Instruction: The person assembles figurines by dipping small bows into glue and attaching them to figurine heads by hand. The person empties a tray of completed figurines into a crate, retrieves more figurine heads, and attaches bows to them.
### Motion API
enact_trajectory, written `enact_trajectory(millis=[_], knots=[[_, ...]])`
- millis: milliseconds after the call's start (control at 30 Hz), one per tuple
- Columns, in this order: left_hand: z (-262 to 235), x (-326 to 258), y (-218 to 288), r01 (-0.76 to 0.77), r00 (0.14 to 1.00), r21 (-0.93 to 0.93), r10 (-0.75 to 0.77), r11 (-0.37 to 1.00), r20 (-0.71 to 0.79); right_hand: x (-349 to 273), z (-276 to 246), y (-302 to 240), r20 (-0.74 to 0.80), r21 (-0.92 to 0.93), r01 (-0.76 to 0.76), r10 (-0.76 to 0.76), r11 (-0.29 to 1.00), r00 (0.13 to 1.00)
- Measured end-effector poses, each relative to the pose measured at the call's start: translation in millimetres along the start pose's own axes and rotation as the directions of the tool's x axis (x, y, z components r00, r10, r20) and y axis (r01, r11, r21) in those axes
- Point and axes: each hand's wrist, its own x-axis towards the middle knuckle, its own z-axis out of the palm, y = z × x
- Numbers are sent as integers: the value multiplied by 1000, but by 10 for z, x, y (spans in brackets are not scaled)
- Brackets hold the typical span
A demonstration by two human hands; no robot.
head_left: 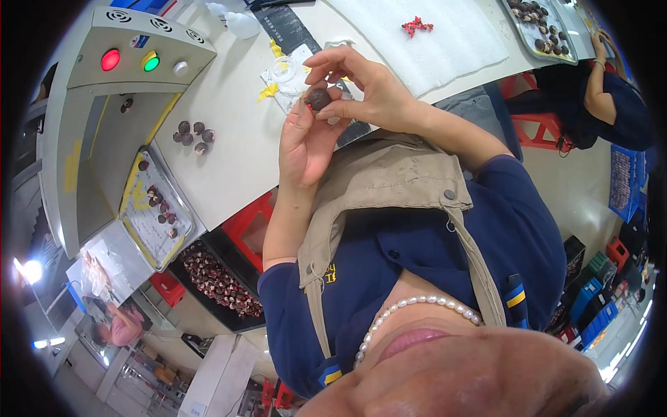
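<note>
A small dark brown ball (319, 99) with a red bit at its lower left side is held between my two hands, above the table. My left hand (306, 142) grips it from below, its thumb and fingertips pressed near the red bit. From the right, my right hand (375, 90) closes its thumb and curled fingers around the ball's other side. Behind the hands lie a clear round ring-shaped piece (283, 69) and yellow tape scraps (268, 92) on a white patch. A loose group of similar brown balls (194, 134) rests on the table to the left.
A grey machine (132, 59) with red and green lit buttons stands at left, with a metal tray (182, 240) of balls beside it. Red pieces (417, 26) lie on a white foam sheet (445, 59). Another tray (571, 55) is far right, near another person (608, 97).
</note>
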Motion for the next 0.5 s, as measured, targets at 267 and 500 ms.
enact_trajectory(millis=[267,500], knots=[[-80,72,-11,-40,999,116,40,992,7,-5,-23,100,18,59,44,-45,997,999],[-40,153,-46,-70,996,137,77,988,-46,-3,-96,115,3,97,10,-10,995,1000]])
